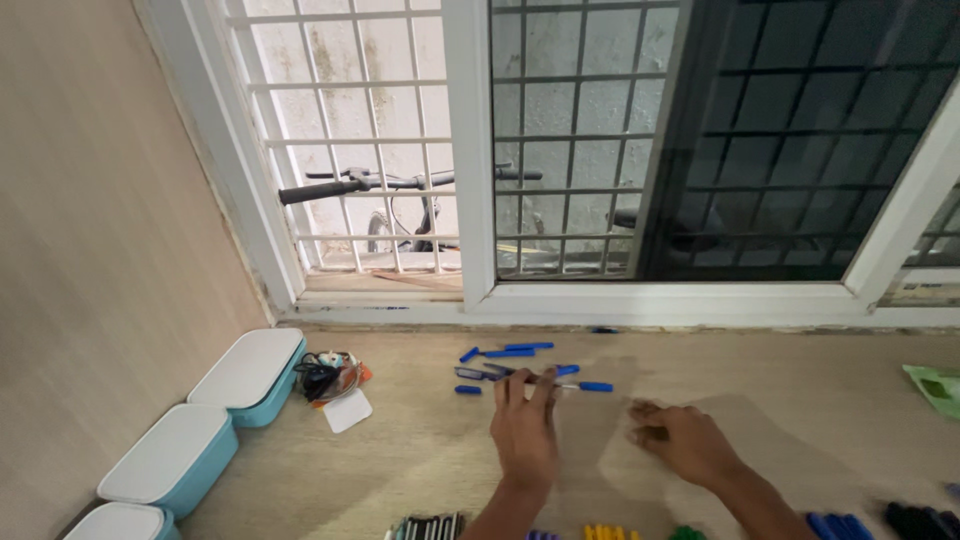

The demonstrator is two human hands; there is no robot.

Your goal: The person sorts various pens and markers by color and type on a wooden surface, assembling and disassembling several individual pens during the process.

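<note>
Along the left wall three teal boxes with white lids (245,375) stand in a row on the pale wooden floor (420,450), and just right of the farthest one lies a small heap of dark cords and an orange-edged packet (335,380). Further right, below the white window frame (470,150) with its grille, blue pens and loose blue caps (510,352) are scattered on the floor. The left hand (525,430) lies palm down here, its fingers (545,385) stretched forward and slightly spread, the tips resting on a slim pen with blue ends (570,384) that lies across them; nothing is gripped. Just beside it, to the right, the right hand (685,440) rests on the bare floor with its fingers (645,412) curled under, and I cannot tell whether they enclose anything. Along the bottom edge runs a row of sorted markers (610,532) in black, yellow, green and blue. At the far right edge lies a green object (935,388), partly cut off.
</note>
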